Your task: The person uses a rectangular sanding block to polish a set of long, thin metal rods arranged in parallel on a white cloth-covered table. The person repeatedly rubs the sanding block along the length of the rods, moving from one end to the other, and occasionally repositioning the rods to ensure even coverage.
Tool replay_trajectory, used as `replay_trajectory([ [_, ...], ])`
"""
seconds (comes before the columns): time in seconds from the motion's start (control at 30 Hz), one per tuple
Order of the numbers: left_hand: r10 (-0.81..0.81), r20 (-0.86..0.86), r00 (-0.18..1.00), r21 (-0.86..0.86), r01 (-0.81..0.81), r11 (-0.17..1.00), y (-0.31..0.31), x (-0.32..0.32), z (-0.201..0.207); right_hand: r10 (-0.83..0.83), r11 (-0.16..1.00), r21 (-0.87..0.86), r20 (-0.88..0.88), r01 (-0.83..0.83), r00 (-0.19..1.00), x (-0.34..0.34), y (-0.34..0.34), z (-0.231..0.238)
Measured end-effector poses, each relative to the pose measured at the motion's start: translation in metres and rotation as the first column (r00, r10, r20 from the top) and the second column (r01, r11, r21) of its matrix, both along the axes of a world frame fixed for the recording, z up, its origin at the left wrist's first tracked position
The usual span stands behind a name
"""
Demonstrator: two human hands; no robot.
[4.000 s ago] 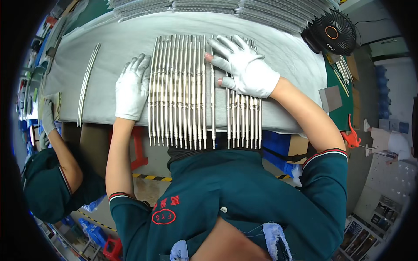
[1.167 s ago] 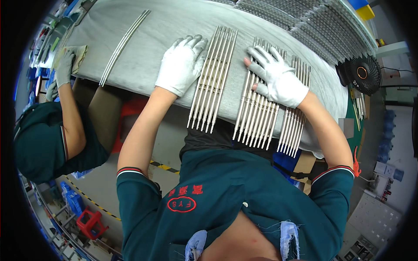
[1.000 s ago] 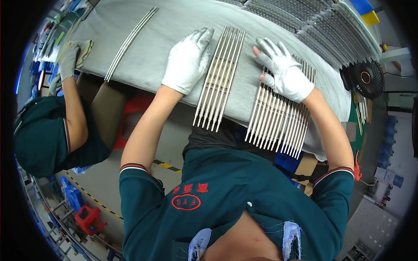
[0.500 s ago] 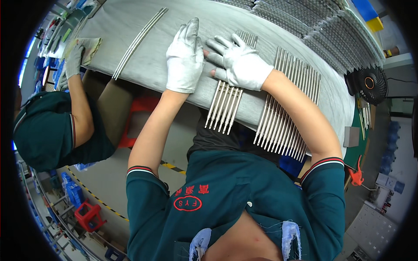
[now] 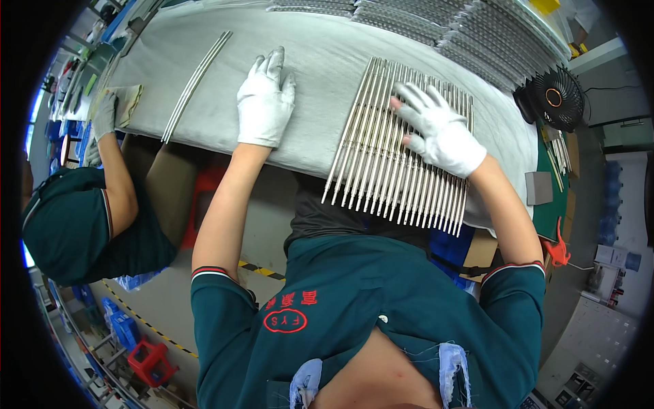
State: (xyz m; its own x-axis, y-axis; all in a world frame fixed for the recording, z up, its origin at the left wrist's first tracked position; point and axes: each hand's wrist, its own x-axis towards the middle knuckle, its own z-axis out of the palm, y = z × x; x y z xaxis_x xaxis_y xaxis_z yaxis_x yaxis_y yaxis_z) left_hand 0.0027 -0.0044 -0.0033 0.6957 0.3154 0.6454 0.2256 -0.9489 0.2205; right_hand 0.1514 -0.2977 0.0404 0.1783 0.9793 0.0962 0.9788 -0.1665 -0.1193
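A wide row of thin silvery metal rods (image 5: 364, 146) lies side by side on the grey cloth-covered table (image 5: 310, 102), their near ends sticking out past the table's edge. Over the right half of the row is my right hand (image 5: 443, 129), in a white glove with some fingertips bare. Its fingers are spread, slightly blurred, and grip nothing; part of the rods is hidden beneath it. My left hand (image 5: 264, 102), also gloved, rests flat on the cloth left of the row, fingers stretched out and holding nothing.
A few separate rods (image 5: 197, 85) lie farther left. Stacks of many metal rods (image 5: 487, 41) line the table's far side. A black fan (image 5: 555, 99) and a grey block (image 5: 538, 188) are at the right. A co-worker (image 5: 88, 218) sits at the left.
The smaller group of rods that was apart now forms one row with the larger group. My right hand has moved right, onto the rods. My left hand stays flat on the cloth.
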Motion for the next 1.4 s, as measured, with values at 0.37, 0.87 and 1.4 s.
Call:
replay_trajectory([
  [0.37,-0.309,-0.242,0.920,-0.009,0.316,0.949,-0.029,-0.002,0.007,-0.795,0.548,-0.118,0.235,0.828,0.559,0.014,-0.259,0.019],
  [0.87,-0.561,-0.193,0.805,-0.240,0.516,0.822,-0.086,-0.086,0.032,-0.916,0.402,-0.144,-0.061,0.905,0.397,0.029,-0.278,0.031],
  [1.4,-0.565,-0.259,0.783,-0.034,0.577,0.816,-0.108,-0.084,0.012,-0.357,0.927,0.040,-0.201,0.372,0.912,-0.017,-0.008,0.030],
])
